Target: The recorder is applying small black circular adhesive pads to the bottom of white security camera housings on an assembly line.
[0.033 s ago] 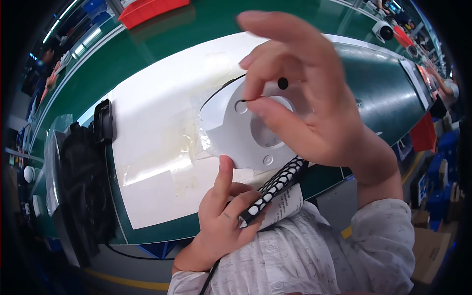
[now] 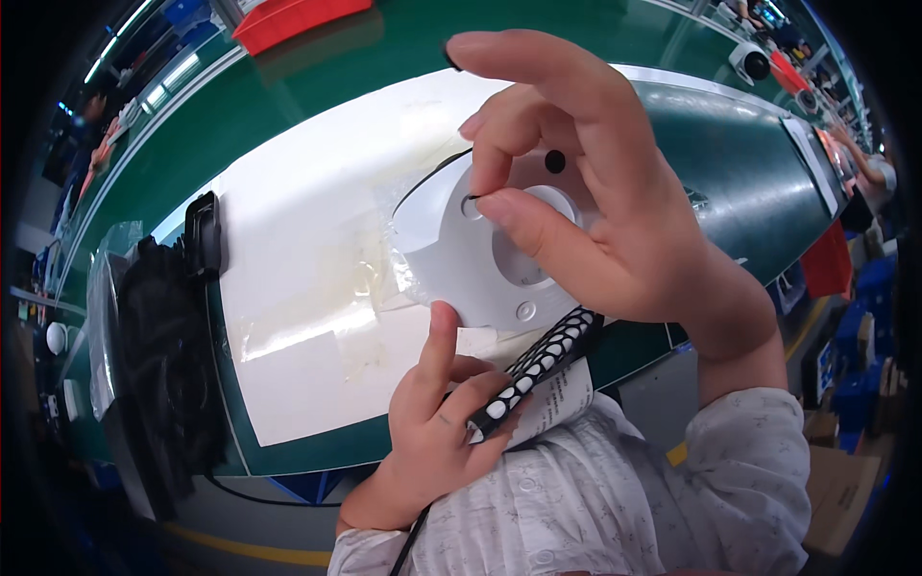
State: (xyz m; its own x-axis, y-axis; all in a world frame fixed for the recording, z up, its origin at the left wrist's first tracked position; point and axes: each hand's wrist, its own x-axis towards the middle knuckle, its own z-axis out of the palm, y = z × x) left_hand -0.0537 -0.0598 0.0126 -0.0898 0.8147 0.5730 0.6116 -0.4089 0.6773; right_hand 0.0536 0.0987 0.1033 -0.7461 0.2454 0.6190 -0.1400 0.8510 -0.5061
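Observation:
In my left hand (image 2: 440, 413) is a bent black sheet with rows of white round spots (image 2: 538, 370), gripped between the fingers while the thumb points up beside the housing. A white plastic housing (image 2: 451, 259) with a large round opening lies on the white mat, partly under my right hand (image 2: 586, 182). The right thumb and a finger pinch a thin dark edge, apparently a small black round pad (image 2: 472, 198), at a small round recess in the housing. Another black piece (image 2: 451, 56) clings to the raised index fingertip. A black round pad (image 2: 555, 161) sits in the housing's far right recess.
The white mat (image 2: 298, 259) covers much of the green table (image 2: 740, 163). At the left lie a black tray-like part (image 2: 203, 235) and black bagged material (image 2: 163, 355). A red bin (image 2: 298, 21) stands at the back; a white round device (image 2: 749, 61) is far right.
The right index finger has shifted slightly left and down, and the black piece on its tip now shows. My left hand and the spotted sheet have hardly moved.

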